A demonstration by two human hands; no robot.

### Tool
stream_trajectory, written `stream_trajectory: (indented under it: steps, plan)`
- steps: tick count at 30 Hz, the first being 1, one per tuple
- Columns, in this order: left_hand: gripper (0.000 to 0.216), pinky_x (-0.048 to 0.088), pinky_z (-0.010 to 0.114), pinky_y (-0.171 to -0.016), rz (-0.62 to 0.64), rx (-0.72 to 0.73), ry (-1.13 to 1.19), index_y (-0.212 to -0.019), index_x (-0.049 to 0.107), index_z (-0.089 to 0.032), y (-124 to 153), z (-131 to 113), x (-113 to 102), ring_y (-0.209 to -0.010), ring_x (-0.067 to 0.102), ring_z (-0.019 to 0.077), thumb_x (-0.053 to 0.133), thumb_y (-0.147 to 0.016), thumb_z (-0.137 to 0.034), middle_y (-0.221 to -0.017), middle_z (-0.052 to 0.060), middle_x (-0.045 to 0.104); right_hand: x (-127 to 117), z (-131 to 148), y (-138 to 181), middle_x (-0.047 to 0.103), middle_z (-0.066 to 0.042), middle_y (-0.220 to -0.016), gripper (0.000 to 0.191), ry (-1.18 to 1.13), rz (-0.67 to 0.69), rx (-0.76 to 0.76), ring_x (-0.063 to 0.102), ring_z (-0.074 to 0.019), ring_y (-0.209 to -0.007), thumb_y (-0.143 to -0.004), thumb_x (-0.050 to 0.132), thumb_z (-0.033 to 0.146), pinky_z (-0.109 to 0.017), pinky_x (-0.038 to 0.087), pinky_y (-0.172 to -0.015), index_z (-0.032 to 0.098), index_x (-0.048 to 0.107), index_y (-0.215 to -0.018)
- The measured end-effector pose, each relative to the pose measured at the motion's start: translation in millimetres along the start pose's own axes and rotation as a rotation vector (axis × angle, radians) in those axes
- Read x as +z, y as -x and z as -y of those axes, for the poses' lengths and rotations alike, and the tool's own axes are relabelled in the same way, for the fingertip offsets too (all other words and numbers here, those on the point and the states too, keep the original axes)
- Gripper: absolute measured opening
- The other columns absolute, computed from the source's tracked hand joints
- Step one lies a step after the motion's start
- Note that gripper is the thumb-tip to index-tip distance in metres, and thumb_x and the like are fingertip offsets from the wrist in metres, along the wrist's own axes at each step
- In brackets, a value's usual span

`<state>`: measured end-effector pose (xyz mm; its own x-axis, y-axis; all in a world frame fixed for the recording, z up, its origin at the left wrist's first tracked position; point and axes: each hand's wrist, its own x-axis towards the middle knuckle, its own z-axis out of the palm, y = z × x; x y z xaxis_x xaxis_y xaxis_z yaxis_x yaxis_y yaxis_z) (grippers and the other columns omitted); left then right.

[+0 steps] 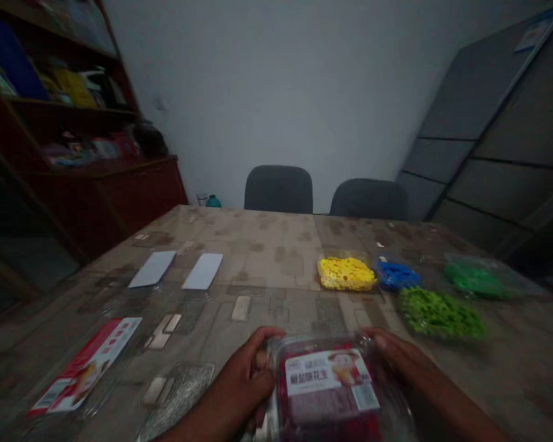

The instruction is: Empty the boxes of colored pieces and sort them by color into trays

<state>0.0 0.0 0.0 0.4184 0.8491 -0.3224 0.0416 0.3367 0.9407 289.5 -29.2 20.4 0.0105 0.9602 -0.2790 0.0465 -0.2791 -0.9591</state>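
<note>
A clear plastic box (332, 423) with red contents sits at the near edge of the view, held between my two hands. On its top is a printed label (325, 377) with a cartoon figure and a barcode. My left hand (258, 371) grips the left side, fingers curled and thumb at the edge. At the opposite side, my right hand (391, 353) has its fingers closed over the far right corner; part of that hand is hidden by the box. Whether the box rests on the table or is lifted, I cannot tell.
To the right stand clear boxes of yellow pieces (347, 273), blue pieces (397, 275), light green pieces (442, 314) and darker green pieces (477, 279). White cards (203, 271) and a red-and-white label (86, 365) lie leftward on the patterned table (267, 245). Chairs (279, 187) are behind.
</note>
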Motion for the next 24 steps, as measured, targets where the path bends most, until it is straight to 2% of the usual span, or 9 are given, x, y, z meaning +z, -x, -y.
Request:
stream_trajectory:
  steps: [5, 9, 12, 17, 24]
  plan:
    - [0.076, 0.032, 0.014, -0.035, 0.024, 0.042, 0.005, -0.132, 0.042, -0.02, 3, 8, -4, -0.039, 0.041, 0.0072, 0.066, -0.082, -0.071, -0.06, -0.007, 0.058, 16, 1, -13, 0.075, -0.012, -0.109, 0.056, -0.003, -0.008, -0.018, 0.068, -0.034, -0.105, -0.082, 0.066, 0.069, -0.044, 0.051, -0.093, 0.018, 0.075, -0.105]
    - [0.074, 0.023, 0.015, -0.033, -0.017, 0.053, -0.014, -0.133, 0.045, -0.02, 1, 11, -1, -0.036, 0.032, 0.0052, 0.066, -0.084, -0.071, -0.057, -0.01, 0.051, 12, -1, -12, 0.075, -0.011, -0.109, 0.051, 0.014, -0.029, 0.014, 0.069, -0.0326, -0.102, -0.082, 0.069, 0.061, -0.042, 0.053, -0.088, 0.019, 0.073, -0.111]
    - [0.073, 0.021, 0.015, -0.034, -0.035, 0.046, 0.005, -0.134, 0.045, -0.021, -1, 12, 1, -0.037, 0.03, 0.0039, 0.067, -0.084, -0.069, -0.061, -0.009, 0.052, 8, 0, -10, 0.074, -0.011, -0.115, 0.051, 0.06, -0.032, 0.027, 0.069, -0.0324, -0.105, -0.083, 0.067, 0.057, -0.042, 0.053, -0.088, 0.022, 0.07, -0.12]
    - [0.079, 0.023, 0.015, -0.035, -0.037, 0.033, 0.086, -0.136, 0.043, -0.023, 0, 17, 1, -0.038, 0.035, 0.0038, 0.072, -0.079, -0.069, -0.069, -0.006, 0.061, 12, 5, -11, 0.074, -0.01, -0.113, 0.048, 0.105, -0.045, -0.035, 0.067, -0.0323, -0.108, -0.082, 0.064, 0.055, -0.044, 0.048, -0.097, 0.02, 0.073, -0.114]
    - [0.079, 0.02, 0.015, -0.035, -0.03, 0.051, 0.041, -0.136, 0.043, -0.021, 2, 13, 1, -0.037, 0.034, 0.0022, 0.07, -0.081, -0.071, -0.071, -0.003, 0.065, 19, 7, -13, 0.076, -0.011, -0.107, 0.057, 0.114, -0.066, -0.053, 0.069, -0.0321, -0.098, -0.081, 0.062, 0.065, -0.042, 0.051, -0.086, 0.017, 0.075, -0.109]
